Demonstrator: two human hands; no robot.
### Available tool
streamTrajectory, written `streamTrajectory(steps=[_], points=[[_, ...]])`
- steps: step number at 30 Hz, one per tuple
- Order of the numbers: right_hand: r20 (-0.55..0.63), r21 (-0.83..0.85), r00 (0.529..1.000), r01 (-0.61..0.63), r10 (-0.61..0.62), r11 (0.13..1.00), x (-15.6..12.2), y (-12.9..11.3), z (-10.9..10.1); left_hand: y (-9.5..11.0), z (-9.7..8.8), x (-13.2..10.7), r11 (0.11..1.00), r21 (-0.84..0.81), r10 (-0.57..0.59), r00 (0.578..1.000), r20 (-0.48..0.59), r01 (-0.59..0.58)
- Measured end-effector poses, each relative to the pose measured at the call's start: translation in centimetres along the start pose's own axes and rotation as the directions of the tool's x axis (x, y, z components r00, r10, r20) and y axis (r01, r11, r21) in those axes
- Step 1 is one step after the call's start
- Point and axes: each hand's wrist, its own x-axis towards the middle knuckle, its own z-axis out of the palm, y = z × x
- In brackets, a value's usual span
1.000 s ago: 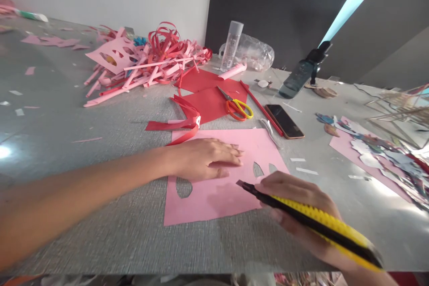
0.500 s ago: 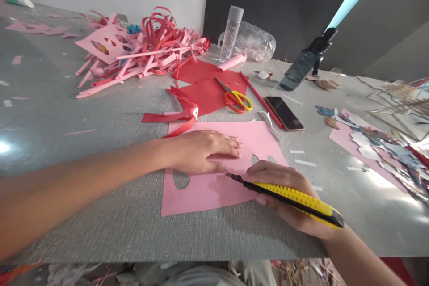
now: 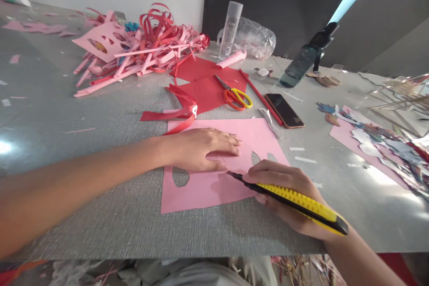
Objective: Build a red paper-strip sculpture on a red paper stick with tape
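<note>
A pink paper sheet with several leaf-shaped cut-outs lies on the grey table. My left hand rests flat on the sheet, fingers stretched out and pressing it down. My right hand is closed round a yellow and black utility knife. The knife's tip touches the paper just beside my left thumb.
Behind the sheet lie red paper, red strips, orange-yellow scissors, a red stick and a phone. A heap of pink and red scraps sits at the back left; a clear bottle, a dark bottle and cut-outs stand right.
My right hand has brought the knife down and left, until its tip meets the paper near my left thumb. My left hand stays flat on the sheet.
</note>
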Motion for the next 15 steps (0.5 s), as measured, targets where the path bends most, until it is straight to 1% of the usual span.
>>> streamTrajectory(steps=[6,15], points=[[-0.022,0.014,1.0,0.016,-0.015,1.0,-0.4,0.2,0.0,0.1,0.0,0.0,1.0,0.004,-0.003,1.0,0.0,0.003],[-0.04,0.009,0.999,0.006,-0.005,1.0,-1.3,0.5,-0.4,-0.1,0.1,0.0,1.0,0.023,-0.002,1.0,0.008,0.002]])
